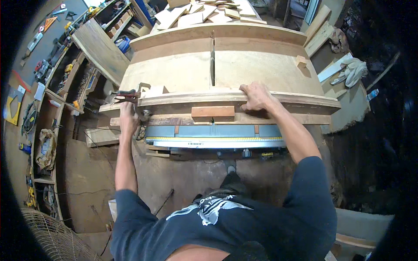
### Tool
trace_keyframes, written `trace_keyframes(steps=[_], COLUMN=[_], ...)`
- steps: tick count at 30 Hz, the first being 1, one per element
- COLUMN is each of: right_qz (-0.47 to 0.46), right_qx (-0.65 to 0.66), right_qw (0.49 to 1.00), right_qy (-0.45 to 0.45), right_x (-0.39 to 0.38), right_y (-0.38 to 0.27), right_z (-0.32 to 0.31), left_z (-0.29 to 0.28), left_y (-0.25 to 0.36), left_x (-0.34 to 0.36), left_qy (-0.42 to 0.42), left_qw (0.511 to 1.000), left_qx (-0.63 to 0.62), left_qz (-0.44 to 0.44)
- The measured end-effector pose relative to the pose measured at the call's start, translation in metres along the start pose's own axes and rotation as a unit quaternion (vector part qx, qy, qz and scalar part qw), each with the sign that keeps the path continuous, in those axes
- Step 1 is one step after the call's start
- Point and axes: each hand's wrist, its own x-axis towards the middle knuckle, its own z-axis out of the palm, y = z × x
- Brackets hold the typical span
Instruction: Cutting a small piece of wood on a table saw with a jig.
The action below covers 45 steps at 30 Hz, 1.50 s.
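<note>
A plywood crosscut sled lies over a table saw, with a slot running through its middle. My right hand is closed over the sled's near fence, right of centre, thumb on the near side. At the fence's left end my left hand closes on its edge, fingers partly hidden, just below a locking clamp with red handles. The clamp sits on the fence beside a small pale wood block. A reddish-brown block is fixed to the fence's near face, over the slot line.
Cut wood pieces are heaped beyond the far fence. A small block rests at the sled's right side. Left stand a leaning board and tool-filled shelves; right, a grey cloth. A cable trails across the floor.
</note>
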Motion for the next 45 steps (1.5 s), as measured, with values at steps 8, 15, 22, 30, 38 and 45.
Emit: trace_keyframes(steps=[8,15,22,30,38,45], right_qz=[-0.018,-0.048,0.046,-0.036,-0.035,0.076], right_qx=[0.012,0.176,0.273,0.344,0.0,0.099], right_qw=[1.0,0.983,0.946,0.938,0.984,0.988], right_qy=[0.02,-0.012,-0.166,-0.025,0.175,0.09], right_x=[-0.001,0.006,0.042,0.028,0.011,-0.014], right_y=[0.018,0.047,0.109,0.144,0.234,0.239], right_z=[0.008,0.003,0.019,0.01,0.039,0.006], left_z=[0.117,0.25,0.18,0.146,0.176,0.169], left_y=[0.107,0.056,0.066,0.149,0.12,0.102], left_x=[-0.186,-0.209,-0.355,-0.422,-0.451,-0.405], left_qy=[0.119,0.087,-0.095,-0.334,-0.326,-0.323], left_qw=[0.4,0.228,0.45,0.723,0.729,0.747], left_qx=[-0.678,-0.718,-0.451,-0.127,-0.24,-0.256], left_qz=[-0.605,-0.651,-0.765,-0.591,-0.552,-0.522])
